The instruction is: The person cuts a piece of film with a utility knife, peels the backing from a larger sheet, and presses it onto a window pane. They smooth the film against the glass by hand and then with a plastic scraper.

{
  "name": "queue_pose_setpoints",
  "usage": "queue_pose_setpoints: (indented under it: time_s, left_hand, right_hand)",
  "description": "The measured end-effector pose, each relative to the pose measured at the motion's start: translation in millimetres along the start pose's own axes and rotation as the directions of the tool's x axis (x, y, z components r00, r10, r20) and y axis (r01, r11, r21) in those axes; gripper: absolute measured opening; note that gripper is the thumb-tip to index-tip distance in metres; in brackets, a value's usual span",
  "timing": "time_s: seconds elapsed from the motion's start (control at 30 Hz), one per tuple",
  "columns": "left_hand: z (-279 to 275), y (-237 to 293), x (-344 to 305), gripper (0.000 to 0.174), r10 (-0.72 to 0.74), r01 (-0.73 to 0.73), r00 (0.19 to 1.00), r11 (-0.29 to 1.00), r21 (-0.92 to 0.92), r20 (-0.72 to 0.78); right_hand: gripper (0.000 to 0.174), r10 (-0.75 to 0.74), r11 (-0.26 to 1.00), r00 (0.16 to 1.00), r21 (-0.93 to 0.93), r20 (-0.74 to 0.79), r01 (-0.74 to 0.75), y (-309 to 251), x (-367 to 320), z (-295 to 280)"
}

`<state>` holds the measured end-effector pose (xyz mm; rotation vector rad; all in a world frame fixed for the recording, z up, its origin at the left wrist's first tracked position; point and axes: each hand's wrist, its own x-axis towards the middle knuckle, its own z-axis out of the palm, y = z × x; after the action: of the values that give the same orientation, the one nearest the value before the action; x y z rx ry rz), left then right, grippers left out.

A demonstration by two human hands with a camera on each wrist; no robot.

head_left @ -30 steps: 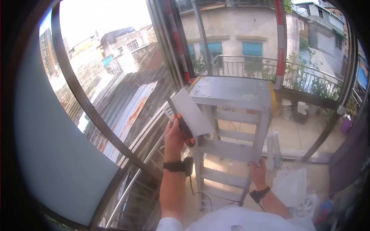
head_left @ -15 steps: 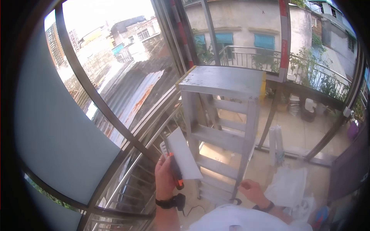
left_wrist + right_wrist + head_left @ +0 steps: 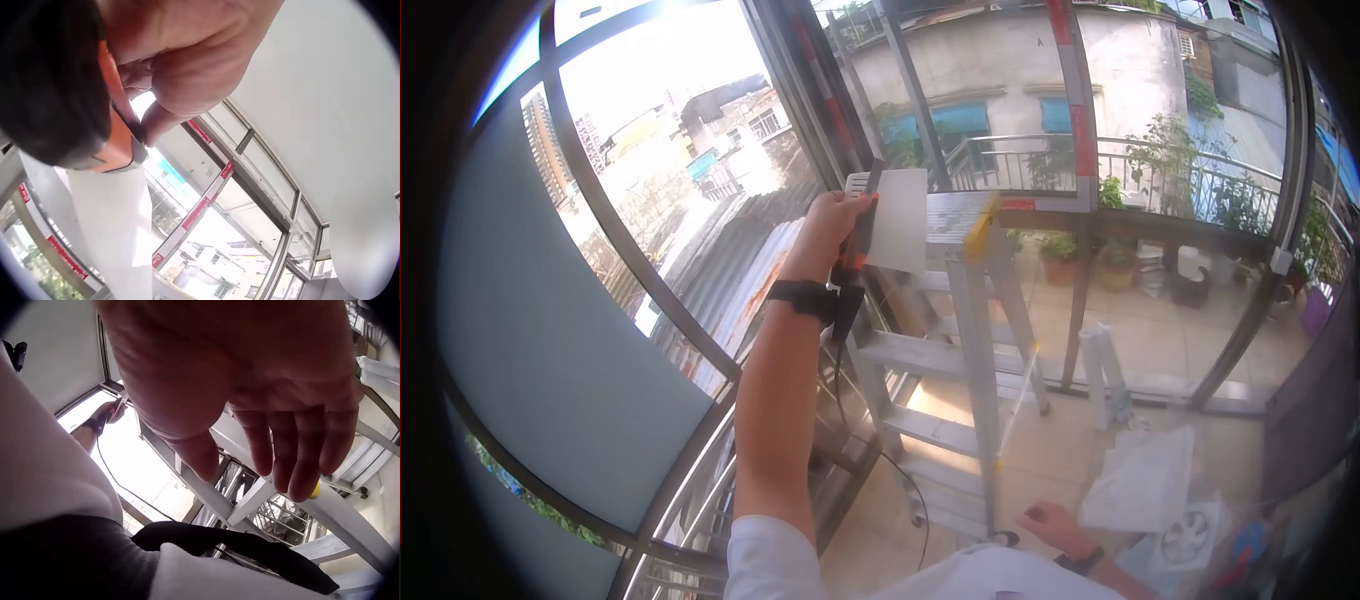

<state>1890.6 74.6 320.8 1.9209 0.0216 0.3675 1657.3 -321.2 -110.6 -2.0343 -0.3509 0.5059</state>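
Note:
My left hand [image 3: 825, 235], raised by the window frame, grips a black-and-orange utility knife [image 3: 858, 245] together with a flat white plate [image 3: 900, 215] that has a slotted end. In the left wrist view the black-and-orange handle [image 3: 115, 134] lies against the palm, and the white plate [image 3: 112, 231] hangs below it. My right hand [image 3: 1060, 530] is low beside the foot of the aluminium stepladder [image 3: 980, 370], holding nothing. Its fingers [image 3: 284, 450] hang loose and slightly bent in the right wrist view, with ladder rails behind them.
Tall metal-framed windows stand in front and to the left, with a frosted panel [image 3: 590, 330] at left. White rolls [image 3: 1103, 370] lean near the window sill. On the floor at right lie a white plastic sheet [image 3: 1140, 480] and a small fan [image 3: 1185, 535]. A cable [image 3: 900, 470] trails from my left wrist.
My right hand has let go of the ladder's side rail and dropped lower. The left hand first came down, then rose toward the window frame with the knife and white plate.

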Motion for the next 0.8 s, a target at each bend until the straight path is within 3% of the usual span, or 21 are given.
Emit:
queue_pose_setpoints:
  time_s: [0.1,0.17,0.23,0.3,0.37,0.47,0.53,0.57,0.63,0.7,0.77,0.8]
  left_hand:
    - [9.0,-1.3,35.5,0.025,-0.077,0.08,0.996,0.995,0.06,-0.051]
    - [4.9,-3.0,42.2,0.029,-0.12,0.117,0.992,0.991,-0.068,-0.044]
    - [1.4,-4.3,41.3,0.028,-0.162,0.156,0.982,0.986,-0.058,-0.098]
    - [-25.8,-30.2,38.0,0.028,-0.104,0.151,0.986,0.89,-0.431,0.13]
    - [-17.6,-31.5,-16.2,0.027,-0.044,0.018,0.998,0.881,-0.472,-0.045]
    - [1.4,-52.6,-111.2,0.026,-0.039,0.001,0.998,0.761,-0.649,-0.045]
    - [14.2,-93.6,-165.7,0.028,-0.079,0.067,0.997,0.67,-0.74,0.019]
    - [24.6,-112.5,-195.0,0.029,-0.106,0.1,0.993,0.631,-0.769,0.042]
    - [51.5,-145.7,-247.2,0.035,-0.263,0.12,0.964,0.534,-0.837,-0.03]
    - [76.6,-183.9,-287.1,0.045,-0.468,0.116,0.87,0.501,-0.857,-0.156]
    - [93.3,-200.8,-314.8,0.051,-0.53,0.157,0.829,0.526,-0.836,-0.178]
    - [103.0,-199.8,-327.0,0.05,-0.511,0.151,0.818,0.633,-0.759,-0.263]
  right_hand:
    - [0.043,0.091,0.995,0.987,0.046,-0.131,-0.086,47.2,-31.1,1.0]
    - [0.042,0.138,0.99,0.975,0.062,-0.176,-0.129,88.7,-52.9,-1.2]
    - [0.041,0.357,0.923,0.924,0.202,-0.135,-0.327,132.0,-68.3,0.0]
    - [0.038,0.384,0.91,0.917,0.214,-0.111,-0.355,143.2,-88.1,-4.2]
    - [0.036,0.407,0.899,0.911,0.212,-0.076,-0.384,141.4,-93.2,-11.8]
    - [0.035,0.484,0.875,0.875,-0.015,-0.005,-0.484,129.8,-89.5,-16.6]
    - [0.034,0.242,0.968,0.951,0.119,-0.193,-0.222,97.9,-83.6,-20.1]
    - [0.034,0.241,0.969,0.954,0.105,-0.178,-0.225,88.5,-70.7,-25.4]
    - [0.03,0.23,0.957,0.973,0.179,0.009,-0.228,61.0,-31.6,-36.9]
    - [0.029,0.209,0.893,0.957,0.361,0.2,-0.27,-6.0,-5.3,-44.4]
    - [0.031,0.066,0.889,0.927,0.401,0.369,-0.223,-66.8,16.1,-41.0]
    - [0.038,-0.015,0.866,0.878,0.445,0.479,-0.228,-87.7,28.0,-34.1]
